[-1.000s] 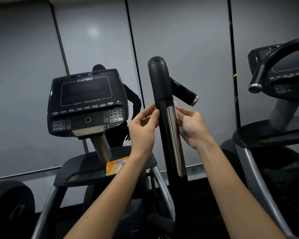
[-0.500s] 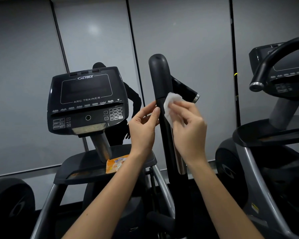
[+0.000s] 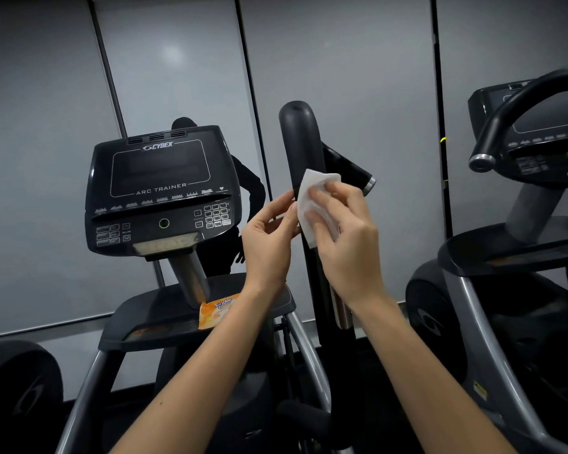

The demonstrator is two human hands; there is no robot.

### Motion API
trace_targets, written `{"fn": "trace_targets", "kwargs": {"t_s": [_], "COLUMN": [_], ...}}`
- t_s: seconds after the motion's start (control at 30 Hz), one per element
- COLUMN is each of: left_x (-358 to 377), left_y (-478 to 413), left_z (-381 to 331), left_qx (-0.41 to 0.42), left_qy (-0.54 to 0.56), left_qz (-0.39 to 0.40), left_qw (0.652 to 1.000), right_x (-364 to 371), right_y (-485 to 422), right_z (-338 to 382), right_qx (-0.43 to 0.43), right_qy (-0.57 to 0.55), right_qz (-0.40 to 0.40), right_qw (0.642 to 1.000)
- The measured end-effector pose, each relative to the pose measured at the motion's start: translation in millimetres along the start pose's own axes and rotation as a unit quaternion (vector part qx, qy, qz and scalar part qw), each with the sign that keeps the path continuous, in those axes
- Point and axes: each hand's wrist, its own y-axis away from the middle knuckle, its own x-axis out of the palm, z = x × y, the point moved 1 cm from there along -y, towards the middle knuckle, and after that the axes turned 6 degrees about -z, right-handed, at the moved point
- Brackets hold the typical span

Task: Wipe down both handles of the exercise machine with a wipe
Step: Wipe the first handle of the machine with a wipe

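r hand (image 3: 341, 244) holds the white wipe (image 3: 309, 204) against the upright black handle (image 3: 300, 142), fingers bent over it. l hand (image 3: 269, 240) has its fingertips at the handle's left side, by the wipe's edge; can't tell if it pinches. further back, an orange wipe pack (image 3: 218, 309) lies on the tray (image 3: 151, 316) below the console (image 3: 159, 188).
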Motion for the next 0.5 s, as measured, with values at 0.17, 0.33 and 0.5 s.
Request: {"fn": "trace_targets", "kwargs": {"t_s": [0.17, 0.33, 0.5], "left_x": [-0.7, 0.1, 1.0], "left_y": [-1.5, -1.3, -0.1], "left_z": [1.4, 4.9, 4.0], "left_qx": [-0.012, -0.021, -0.009], "left_qy": [0.004, 0.011, 0.007], "left_qz": [-0.003, -0.01, -0.017], "left_qw": [1.0, 1.0, 1.0], "right_x": [-12.2, -26.0, -7.1], "right_y": [29.4, 53.0, 18.8], "right_z": [-11.9, -16.6, -6.9], "right_qx": [-0.03, -0.035, -0.008], "right_qy": [0.019, 0.01, 0.0], "right_qz": [-0.03, -0.047, -0.038], "right_qw": [0.999, 0.998, 0.999]}}
